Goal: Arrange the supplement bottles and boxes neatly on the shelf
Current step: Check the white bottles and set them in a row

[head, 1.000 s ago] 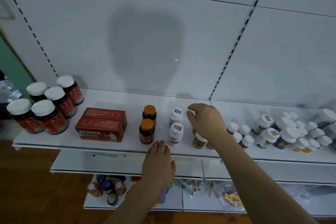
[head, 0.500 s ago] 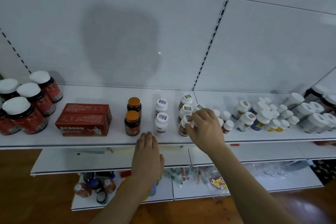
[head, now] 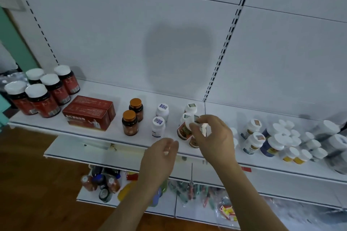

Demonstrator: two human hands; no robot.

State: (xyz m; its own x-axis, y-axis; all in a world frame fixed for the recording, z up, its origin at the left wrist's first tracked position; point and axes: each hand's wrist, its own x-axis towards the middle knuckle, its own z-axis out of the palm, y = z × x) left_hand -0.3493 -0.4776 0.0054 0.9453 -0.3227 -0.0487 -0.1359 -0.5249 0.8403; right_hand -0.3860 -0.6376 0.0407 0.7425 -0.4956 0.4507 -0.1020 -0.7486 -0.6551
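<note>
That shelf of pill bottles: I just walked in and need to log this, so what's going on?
A person is tidying supplements on a white shelf. The right hand grips a small white-capped bottle, tilted, in the middle group. The left hand hovers loosely curled and holding nothing at the shelf's front edge. To the left, the red boxes, the orange-capped bottles and the large red-labelled bottles stand in rows; the white bottles on the right are crowded together.
</note>
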